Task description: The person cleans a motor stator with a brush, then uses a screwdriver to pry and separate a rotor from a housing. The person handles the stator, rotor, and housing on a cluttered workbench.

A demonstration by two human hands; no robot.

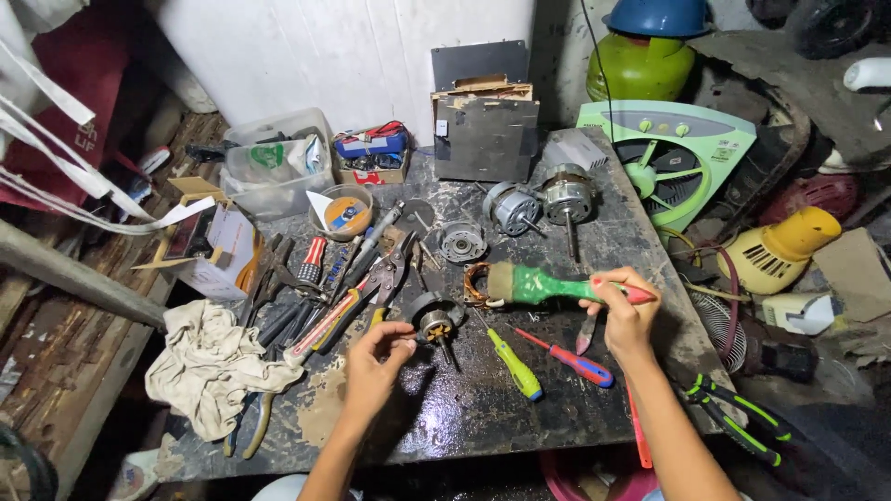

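The right hand [624,311] has its grip pinched on the red handle end of a green-handled paintbrush [548,285], bristles pointing left at a copper-wound coil [476,283]. The left hand [376,357] pinches the edge of a small motor rotor [434,323] resting on the tabletop [483,408]. Judging by this, brushing is underway; two motors [538,199] on the far side sit untouched. Screwdrivers [548,357] lie near the hands, pliers to the left. Far left, a clear plastic tub [274,167] holds bags, a round bowl [342,211] holds small oddments.

Left hand [376,357] pinched, right hand [624,311] fisted
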